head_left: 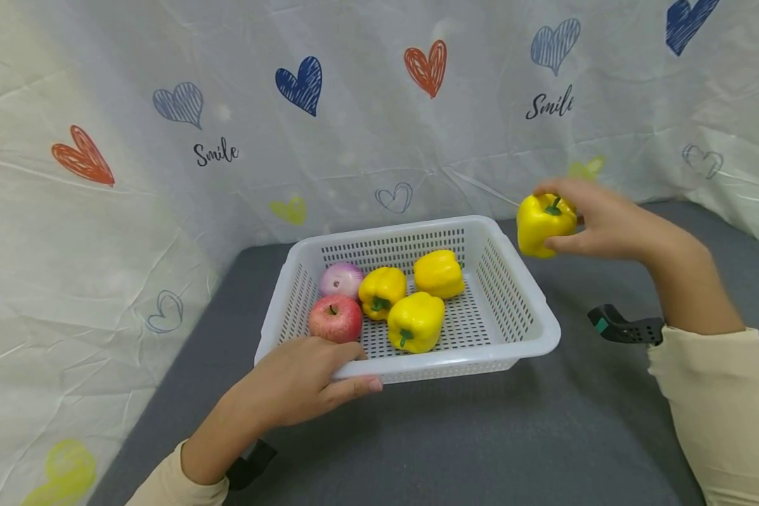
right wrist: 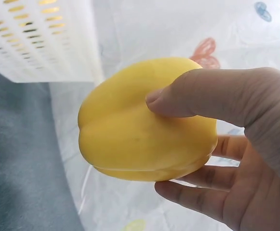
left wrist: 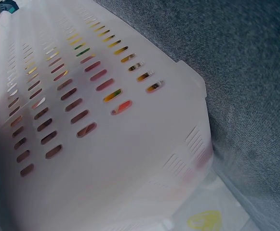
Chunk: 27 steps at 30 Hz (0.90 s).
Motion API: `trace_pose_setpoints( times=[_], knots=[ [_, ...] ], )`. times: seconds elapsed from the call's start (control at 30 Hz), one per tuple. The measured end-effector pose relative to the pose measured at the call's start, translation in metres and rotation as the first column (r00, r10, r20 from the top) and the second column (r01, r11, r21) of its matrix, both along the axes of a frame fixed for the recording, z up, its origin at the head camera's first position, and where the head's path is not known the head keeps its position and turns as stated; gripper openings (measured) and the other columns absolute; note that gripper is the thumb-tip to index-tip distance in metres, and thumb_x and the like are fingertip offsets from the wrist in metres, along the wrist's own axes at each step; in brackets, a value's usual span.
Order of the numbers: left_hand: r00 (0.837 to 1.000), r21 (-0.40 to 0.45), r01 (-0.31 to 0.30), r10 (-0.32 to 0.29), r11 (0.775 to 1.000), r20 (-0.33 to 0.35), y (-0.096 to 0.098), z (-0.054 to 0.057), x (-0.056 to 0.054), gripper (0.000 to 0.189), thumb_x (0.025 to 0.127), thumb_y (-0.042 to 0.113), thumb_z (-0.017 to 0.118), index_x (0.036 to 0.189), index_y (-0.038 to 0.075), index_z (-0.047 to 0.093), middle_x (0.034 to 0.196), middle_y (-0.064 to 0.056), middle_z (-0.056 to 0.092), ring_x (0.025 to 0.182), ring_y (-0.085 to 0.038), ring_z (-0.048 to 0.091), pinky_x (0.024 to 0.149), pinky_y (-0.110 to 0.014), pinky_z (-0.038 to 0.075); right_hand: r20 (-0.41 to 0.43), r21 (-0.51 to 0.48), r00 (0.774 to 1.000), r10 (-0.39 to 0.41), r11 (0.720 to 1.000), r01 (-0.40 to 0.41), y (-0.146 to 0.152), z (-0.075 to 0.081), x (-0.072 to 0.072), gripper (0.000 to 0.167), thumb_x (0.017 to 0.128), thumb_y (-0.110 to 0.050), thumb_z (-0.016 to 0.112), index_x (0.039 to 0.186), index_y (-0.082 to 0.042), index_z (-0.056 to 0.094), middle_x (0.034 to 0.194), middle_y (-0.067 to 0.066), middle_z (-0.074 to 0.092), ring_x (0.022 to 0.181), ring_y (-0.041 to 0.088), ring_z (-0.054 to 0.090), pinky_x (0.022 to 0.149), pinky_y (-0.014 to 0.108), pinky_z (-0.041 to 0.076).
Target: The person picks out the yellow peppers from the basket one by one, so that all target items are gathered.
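My right hand (head_left: 613, 218) grips a yellow bell pepper (head_left: 540, 228) beyond the right side of a white plastic basket (head_left: 525, 299). In the right wrist view, the thumb lies across the pepper (right wrist: 130, 130) and the other fingers curl behind it. At the basket's front left, my left hand (head_left: 303, 383) holds the rim, thumb on the outside and fingers over the edge. Three more yellow bell peppers (head_left: 439, 274) lie inside, beside a red apple (head_left: 335, 320) and a purple onion (head_left: 341, 280). The left wrist view shows the basket's slotted wall (left wrist: 130, 149) up close.
Dark grey cloth (head_left: 443, 443) covers the table under the basket. A whitish curtain (head_left: 354, 140) printed with hearts and the word Smile hangs behind and along the left. A black strap (head_left: 626, 327) shows at the right wrist.
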<state>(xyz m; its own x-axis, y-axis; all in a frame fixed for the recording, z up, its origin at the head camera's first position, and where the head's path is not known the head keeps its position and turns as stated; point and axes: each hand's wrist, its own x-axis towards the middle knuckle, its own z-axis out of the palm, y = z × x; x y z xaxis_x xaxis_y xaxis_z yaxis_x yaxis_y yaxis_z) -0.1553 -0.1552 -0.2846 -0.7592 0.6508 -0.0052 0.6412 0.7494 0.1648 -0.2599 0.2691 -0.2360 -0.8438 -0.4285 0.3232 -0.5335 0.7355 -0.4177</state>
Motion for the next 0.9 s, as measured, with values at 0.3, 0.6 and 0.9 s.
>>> trace_pose_setpoints(
  times=[0.3,0.6,0.9],
  knots=[
    [1.000,0.003,0.002,-0.002,1.000,0.006,0.000,0.000,-0.001,0.044,0.095,0.065,0.051,0.102,0.023,0.063,0.068,0.016,0.048,0.066,-0.005,0.051,0.059,-0.027,0.044,0.069,0.044,0.997,-0.037,0.998,0.034,0.005,-0.012,-0.013,0.064,0.082,-0.001,0.078,0.137,0.001,0.046,0.125,0.021,0.052,0.101,0.035,0.049,0.084,0.053,0.045],
    [1.000,-0.018,-0.015,0.015,1.000,0.000,0.000,0.000,-0.001,0.041,0.094,0.065,0.053,0.100,0.025,0.061,0.067,0.016,0.047,0.064,-0.004,0.051,0.059,-0.027,0.044,0.109,0.059,0.994,-0.019,0.998,0.013,0.010,-0.023,-0.023,0.065,0.082,-0.006,0.081,0.137,0.003,0.047,0.124,0.020,0.054,0.099,0.032,0.052,0.083,0.048,0.047],
    [1.000,-0.005,-0.004,0.004,1.000,-0.009,-0.001,0.000,-0.001,0.042,0.094,0.066,0.050,0.095,0.025,0.058,0.064,0.014,0.044,0.062,-0.004,0.049,0.056,-0.027,0.042,0.137,0.072,0.990,-0.025,0.997,0.015,0.010,-0.033,-0.030,0.062,0.082,-0.005,0.079,0.135,0.002,0.049,0.120,0.020,0.056,0.097,0.032,0.052,0.082,0.048,0.046]
  ],
)
